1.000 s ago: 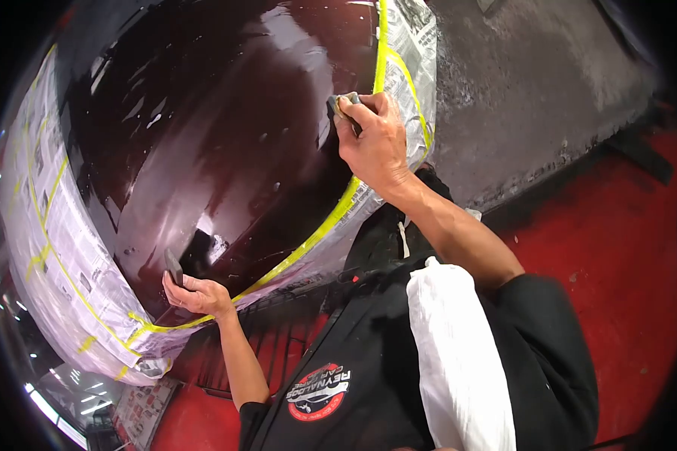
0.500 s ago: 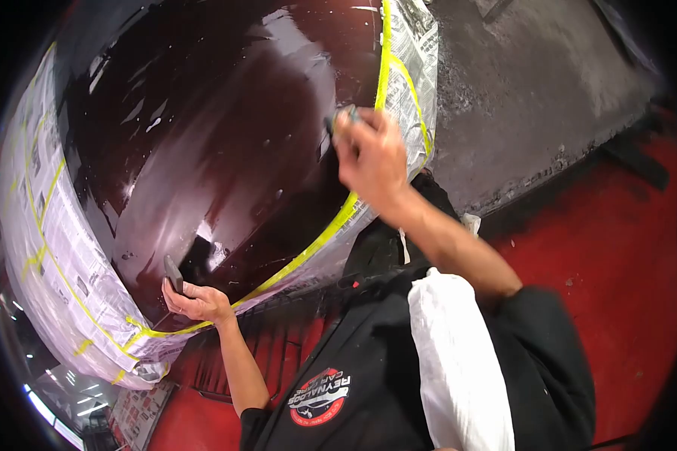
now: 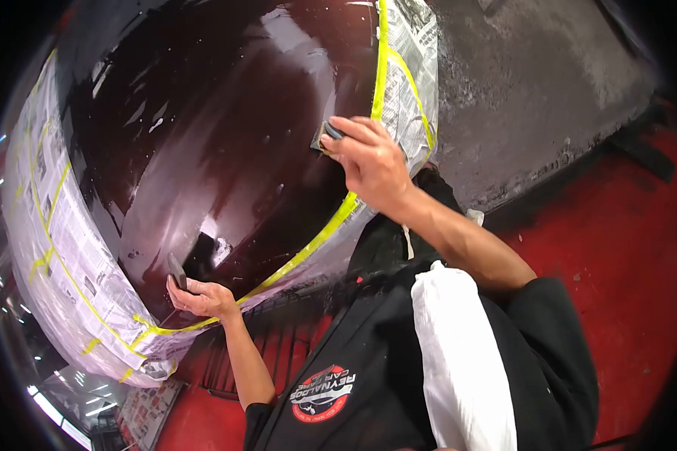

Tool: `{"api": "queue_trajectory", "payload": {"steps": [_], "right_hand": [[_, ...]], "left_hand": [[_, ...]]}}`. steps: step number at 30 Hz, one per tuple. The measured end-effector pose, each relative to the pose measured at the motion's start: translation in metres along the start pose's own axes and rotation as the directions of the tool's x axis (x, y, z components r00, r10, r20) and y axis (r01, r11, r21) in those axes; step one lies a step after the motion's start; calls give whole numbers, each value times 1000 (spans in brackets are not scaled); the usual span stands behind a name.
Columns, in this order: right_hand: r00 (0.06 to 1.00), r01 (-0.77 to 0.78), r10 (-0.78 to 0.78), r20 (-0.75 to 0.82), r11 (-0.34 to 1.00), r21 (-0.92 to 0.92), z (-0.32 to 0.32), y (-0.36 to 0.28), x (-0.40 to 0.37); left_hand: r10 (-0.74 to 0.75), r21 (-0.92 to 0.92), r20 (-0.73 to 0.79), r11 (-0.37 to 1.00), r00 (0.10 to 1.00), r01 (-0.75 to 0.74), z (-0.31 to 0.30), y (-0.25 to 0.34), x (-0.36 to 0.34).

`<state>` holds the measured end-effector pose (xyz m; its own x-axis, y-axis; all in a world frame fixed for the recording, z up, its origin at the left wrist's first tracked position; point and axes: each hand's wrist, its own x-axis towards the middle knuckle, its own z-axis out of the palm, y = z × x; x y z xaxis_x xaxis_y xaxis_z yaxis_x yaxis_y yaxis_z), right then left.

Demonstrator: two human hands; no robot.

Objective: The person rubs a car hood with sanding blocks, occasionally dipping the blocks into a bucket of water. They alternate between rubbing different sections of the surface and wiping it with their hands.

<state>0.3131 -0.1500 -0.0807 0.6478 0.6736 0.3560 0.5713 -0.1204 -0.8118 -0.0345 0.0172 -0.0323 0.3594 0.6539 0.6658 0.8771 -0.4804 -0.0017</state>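
- I see the right hand (image 3: 372, 165) pressed to the dark maroon panel (image 3: 226, 135), fingers curled tight around a small grey pad (image 3: 325, 137), which lies flat on the paint.
- The pad sits high on the panel's right side, just beside the vertical yellow tape (image 3: 381, 68) and touching the glossy surface.
- The left hand (image 3: 203, 297) rests at the panel's lower edge. It is partly closed, with a small dark block (image 3: 177, 270) pinched upright between thumb and fingers.
- The block's end touches the paint, just above the spot where the tape bends round the corner.
- The panel looks wet. It is streaked with pale smears and droplets, and bright reflections run down its curved middle.
- Newspaper masking (image 3: 60, 248) wraps the panel on the left, along the bottom and up the right edge, held down by yellow tape lines.
- Past the right-hand masking there is rough grey floor (image 3: 534, 83), dusted with pale residue.
- Lower right, the floor is painted red (image 3: 624, 248), and a dark strip separates it from the grey.
- A white cloth (image 3: 459, 353) hangs over the person's right shoulder, against a black shirt (image 3: 368, 338) with a round red-and-white logo (image 3: 320, 392).
- At far lower left I can make out blurred ceiling lights, too small to read.
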Motion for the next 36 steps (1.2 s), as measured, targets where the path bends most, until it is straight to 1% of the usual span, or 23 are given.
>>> {"api": "queue_trajectory", "payload": {"steps": [2,4,6,8,9,10,13,14,16,17,20,21,22,24,25,26,28,30,31,32,34,35,36], "right_hand": [[999,34,-34,1,999,-12,2,18,23],[997,39,-44,-64,997,-71,6,32,49],[995,80,-83,-61,995,-61,5,31,36],[995,62,-65,75,997,36,-2,12,3],[986,124,-125,110,992,12,-3,21,8],[986,123,-123,111,992,10,-1,33,22],[995,98,-99,-4,992,-81,-1,56,69],[995,100,-100,-4,992,-79,-2,51,63],[992,105,-97,86,990,-94,-1,36,39],[991,116,-113,75,993,-34,0,22,22],[985,172,-168,47,978,-117,1,47,41],[994,79,-88,-66,988,-134,1,53,56],[993,86,-95,-66,988,-132,2,51,55],[999,11,-15,-39,995,-98,3,43,42],[998,63,-64,-12,995,-75,3,31,23],[1000,-15,15,-15,1000,-12,0,18,12],[997,77,-78,-14,993,-93,1,37,27],[990,1,-17,-142,994,-110,8,49,51],[986,12,-36,-163,989,-150,8,47,49],[985,13,-39,-167,989,-151,8,40,36],[996,38,-44,-75,996,-87,4,19,7],[998,-15,14,-63,1000,-20,3,18,2],[998,-22,21,-62,1000,-19,4,24,9]], "left_hand": [[20,-3,-2,1000,1000,-20,2,0,2],[30,5,-2,1000,1000,-30,-3,0,-2],[15,-8,2,1000,1000,-15,-1,0,1],[-6,1,-4,1000,1000,6,0,1,2],[-1,2,-8,1000,1000,1,-1,0,1],[7,-1,-16,1000,1000,-7,1,0,2],[14,-3,-9,1000,1000,-14,0,1,2],[14,-2,-11,1000,1000,-14,-1,0,2],[-4,-15,-29,1000,1000,3,2,-1,1],[-10,-15,-32,1000,999,9,5,1,1],[-8,-24,-27,1000,1000,7,3,2,1],[-1,-26,-13,1000,1000,0,0,0,1],[4,-28,-11,1000,1000,-4,0,-1,1],[-2,-21,-27,1000,1000,2,0,-2,0],[-11,-17,-45,1000,999,10,2,-1,-1],[-12,-18,-46,1000,999,11,5,1,1],[20,-5,-42,1000,999,-20,1,4,2],[35,-6,-39,999,999,-35,-1,3,1],[30,4,-32,1000,999,-30,-2,3,2],[26,13,-26,1000,999,-26,-1,3,3],[25,-4,-46,1000,999,-26,2,3,3],[23,-16,-62,1000,998,-24,3,2,1],[27,-15,-56,999,998,-28,2,0,1]]}}
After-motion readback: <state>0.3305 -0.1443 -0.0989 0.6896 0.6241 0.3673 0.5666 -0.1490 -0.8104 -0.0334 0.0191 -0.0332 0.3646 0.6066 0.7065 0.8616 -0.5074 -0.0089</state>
